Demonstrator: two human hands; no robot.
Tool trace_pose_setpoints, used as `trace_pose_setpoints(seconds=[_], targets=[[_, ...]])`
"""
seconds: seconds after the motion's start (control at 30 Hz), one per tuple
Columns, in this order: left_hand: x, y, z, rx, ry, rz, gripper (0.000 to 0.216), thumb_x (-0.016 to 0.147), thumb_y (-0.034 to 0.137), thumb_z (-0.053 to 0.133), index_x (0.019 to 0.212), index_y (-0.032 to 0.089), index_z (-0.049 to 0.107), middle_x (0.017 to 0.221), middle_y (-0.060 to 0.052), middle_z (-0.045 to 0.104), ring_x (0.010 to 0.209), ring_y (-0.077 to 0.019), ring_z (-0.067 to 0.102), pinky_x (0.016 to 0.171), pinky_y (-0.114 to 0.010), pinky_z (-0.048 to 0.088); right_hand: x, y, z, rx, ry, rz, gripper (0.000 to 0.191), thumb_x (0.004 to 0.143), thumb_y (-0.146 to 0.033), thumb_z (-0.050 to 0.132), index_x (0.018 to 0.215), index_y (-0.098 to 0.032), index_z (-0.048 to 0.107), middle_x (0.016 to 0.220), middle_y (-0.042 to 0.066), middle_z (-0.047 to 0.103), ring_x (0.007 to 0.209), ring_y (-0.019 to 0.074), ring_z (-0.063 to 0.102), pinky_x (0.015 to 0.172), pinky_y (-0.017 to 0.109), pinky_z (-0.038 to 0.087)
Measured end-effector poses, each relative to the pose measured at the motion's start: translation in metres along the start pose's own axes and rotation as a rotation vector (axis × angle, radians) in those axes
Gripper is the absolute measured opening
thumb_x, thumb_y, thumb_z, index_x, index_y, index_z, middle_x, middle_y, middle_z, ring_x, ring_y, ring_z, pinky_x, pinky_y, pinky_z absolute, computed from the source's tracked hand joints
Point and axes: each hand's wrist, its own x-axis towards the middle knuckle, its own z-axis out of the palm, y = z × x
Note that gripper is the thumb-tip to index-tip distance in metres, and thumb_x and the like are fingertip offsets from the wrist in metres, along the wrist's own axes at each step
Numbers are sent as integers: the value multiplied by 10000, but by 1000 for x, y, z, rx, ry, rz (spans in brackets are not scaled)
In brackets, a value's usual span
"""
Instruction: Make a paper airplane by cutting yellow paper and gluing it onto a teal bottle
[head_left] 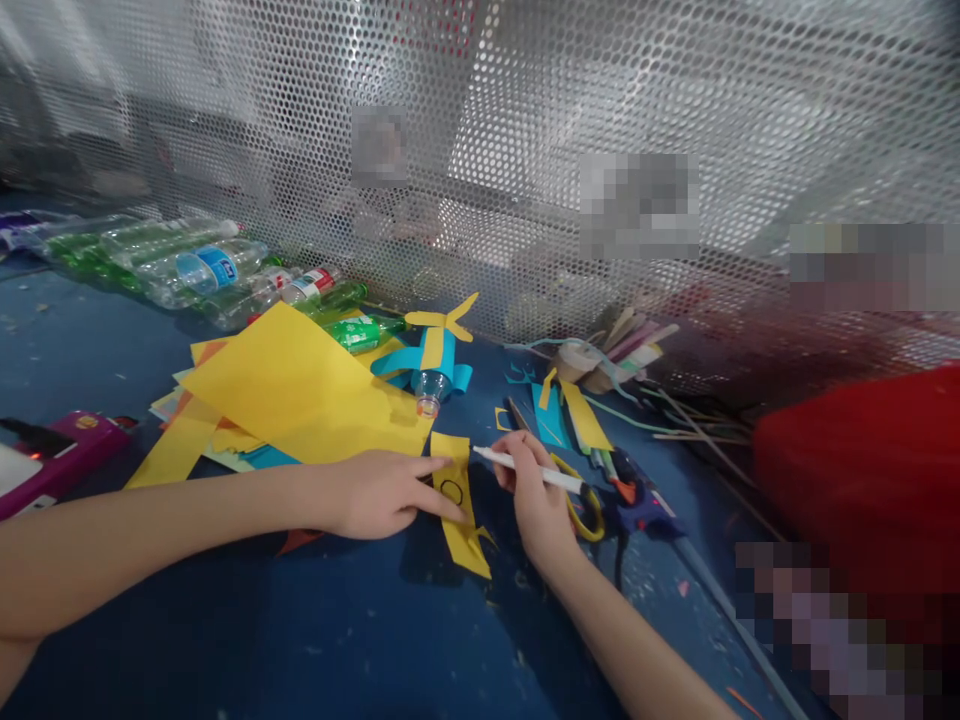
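Note:
My left hand lies flat with fingers stretched out, pressing a narrow yellow paper strip onto the blue table. A small black circle is drawn on the strip beside my fingertips. My right hand is closed around a white marker pen, whose tip points left just above the strip's upper end. A big yellow paper sheet lies just behind my left hand.
A paper-and-bottle craft plane stands behind the strip. Several plastic bottles lie at the back left. Yellow-handled scissors, a glue gun, paper scraps and sticks sit right. A perforated metal screen closes the back.

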Motion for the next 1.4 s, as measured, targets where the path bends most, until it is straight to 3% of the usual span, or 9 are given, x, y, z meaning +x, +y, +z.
trace_pose_setpoints(seconds=[0.1,0.3,0.5,0.77,1.0,1.2,1.4], targets=[[-1,2,0,103,-6,3,522,898,143,385,1314,454,438,1535,-35,201,1144,-272,553,886,-402,471,1,2,0,23,-24,13,169,792,-347,531,708,-237,434,492,-79,427,484,126,401,475,241,294],[-6,6,3,295,7,-22,641,845,110,474,1335,507,358,1552,-23,129,1049,-261,604,787,-356,488,-2,0,0,-71,-125,-103,189,747,-297,551,638,-228,413,518,-70,406,489,112,372,479,237,293],[-5,9,4,308,-70,-27,631,826,127,506,1307,520,396,1518,-59,249,911,-282,654,675,-350,489,-1,6,3,-127,-144,-131,322,756,-354,598,563,-224,376,492,-85,319,459,91,287,454,233,235],[-5,8,6,319,-67,-15,567,878,182,459,1321,524,367,1509,-62,267,917,-267,648,710,-368,491,2,9,4,-142,-239,-66,312,743,-352,605,557,-219,393,451,-83,367,432,84,306,430,222,234],[-4,10,4,337,-90,-37,577,867,175,464,1321,519,373,1491,-97,303,897,-284,658,677,-361,492,3,9,4,-139,-246,-49,315,744,-346,605,549,-219,392,429,-79,395,426,84,323,423,220,240],[-4,11,4,260,-69,-46,566,846,159,496,1297,495,433,1520,-47,244,950,-274,641,727,-355,490,3,8,4,-137,-254,-53,310,738,-342,604,544,-218,396,424,-79,396,422,84,322,422,218,242],[-4,10,5,304,-73,-39,590,857,169,488,1318,522,380,1504,-44,288,924,-258,646,701,-340,497,4,8,4,-145,-266,-45,308,742,-345,598,551,-219,392,427,-81,395,421,85,326,429,219,248]])
